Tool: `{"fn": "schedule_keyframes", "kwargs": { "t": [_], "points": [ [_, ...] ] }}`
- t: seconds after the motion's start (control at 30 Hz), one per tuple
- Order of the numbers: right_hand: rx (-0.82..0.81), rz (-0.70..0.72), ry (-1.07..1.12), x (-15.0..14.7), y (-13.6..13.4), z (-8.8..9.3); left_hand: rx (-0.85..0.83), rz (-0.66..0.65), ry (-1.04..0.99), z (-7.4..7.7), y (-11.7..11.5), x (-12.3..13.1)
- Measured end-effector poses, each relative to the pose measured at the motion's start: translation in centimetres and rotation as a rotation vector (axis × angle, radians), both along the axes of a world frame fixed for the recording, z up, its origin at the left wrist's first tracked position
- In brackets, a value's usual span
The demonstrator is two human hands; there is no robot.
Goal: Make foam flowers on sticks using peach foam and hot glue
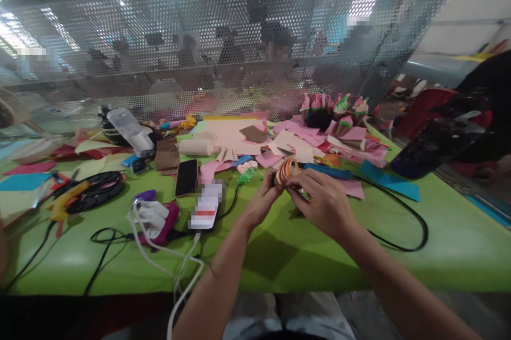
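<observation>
Over the middle of the green table, both hands hold a small orange-and-cream swirled piece [286, 170], its layers coiled like a striped cone. My left hand [264, 200] is closed round its left side. From the right, the fingertips of my right hand [321, 197] pinch its lower edge. Just behind my right hand lies a blue tool [329, 171], apparently a glue gun, with a black cord running off to the right. Crumpled green wrap [246, 175] sits just left of the piece. My fingers partly hide the piece's underside.
Pink paper scraps [297, 135] cover the table's back. Finished-looking ice-cream cones [342, 106] stand at back right, near a dark tumbler [429, 143]. To the left lie a lit phone [206, 204], a dark phone [186, 177], a magenta power strip [162, 225], cables and a yellow glue gun [66, 202].
</observation>
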State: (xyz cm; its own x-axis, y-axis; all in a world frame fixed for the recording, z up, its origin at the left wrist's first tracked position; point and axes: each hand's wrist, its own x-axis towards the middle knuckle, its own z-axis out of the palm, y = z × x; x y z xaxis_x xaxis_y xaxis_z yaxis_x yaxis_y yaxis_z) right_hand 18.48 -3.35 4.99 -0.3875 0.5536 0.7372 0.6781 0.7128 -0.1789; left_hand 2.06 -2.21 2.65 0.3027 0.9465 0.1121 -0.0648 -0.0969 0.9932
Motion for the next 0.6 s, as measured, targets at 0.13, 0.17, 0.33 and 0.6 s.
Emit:
{"fn": "schedule_keyframes", "kwargs": {
  "t": [0.13,0.17,0.33,0.6],
  "points": [
    [0.014,0.003,0.006,0.2,0.0,0.2,0.001,0.018,-0.008,-0.2,0.2,0.1],
    [0.019,0.005,0.008,0.3,0.0,0.2,0.001,0.022,-0.014,-0.3,0.3,0.1],
    [0.023,0.008,0.008,0.6,0.1,0.4,-0.022,0.027,-0.031,-0.5,0.5,0.2],
    [0.032,0.008,-0.009,0.7,0.3,0.6,-0.047,-0.025,-0.110,-2.1,1.2,-0.1]
  ]
}}
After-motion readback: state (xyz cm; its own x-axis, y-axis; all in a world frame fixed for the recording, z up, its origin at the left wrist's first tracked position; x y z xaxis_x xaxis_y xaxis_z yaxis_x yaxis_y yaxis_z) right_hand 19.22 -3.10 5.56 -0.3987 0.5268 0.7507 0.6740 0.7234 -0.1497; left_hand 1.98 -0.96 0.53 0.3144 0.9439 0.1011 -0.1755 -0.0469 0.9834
